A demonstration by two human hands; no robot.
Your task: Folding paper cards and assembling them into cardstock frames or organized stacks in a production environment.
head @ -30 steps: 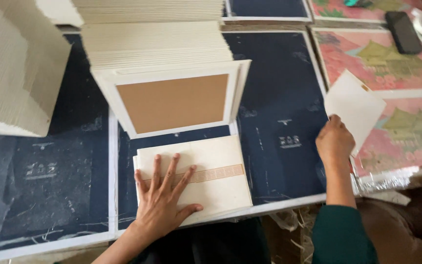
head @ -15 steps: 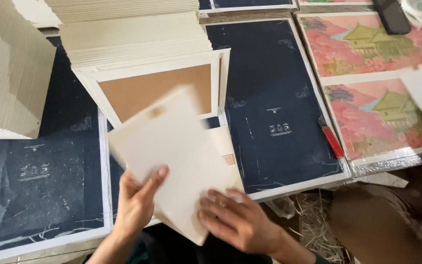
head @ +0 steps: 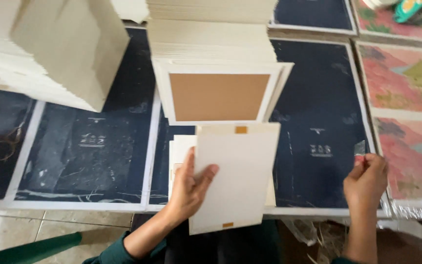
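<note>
My left hand (head: 190, 184) grips the left edge of a cream sheet of card (head: 235, 176) that has a small brown tab at its top and bottom. The sheet lies over a low pile of similar cream sheets (head: 178, 151) at the table's near edge. Off to the right, my right hand (head: 366, 178) is raised, its fingers pinched on a small clear strip (head: 360, 148). Just beyond the sheet lies a cream frame with a brown card centre (head: 219, 95), topping a fanned stack of the same pieces (head: 211, 39).
A tall leaning stack of cream boards (head: 50, 54) stands at the back left. Dark blue printed sheets (head: 89, 146) cover the table, with pink and green pictures (head: 406, 88) at the right. A tiled floor (head: 50, 225) shows below the table edge.
The cream sheet, tilted half a second ago, now lies straight over the pile. My right hand has left it and moved right, now pinching a small clear strip. The view shifted right.
</note>
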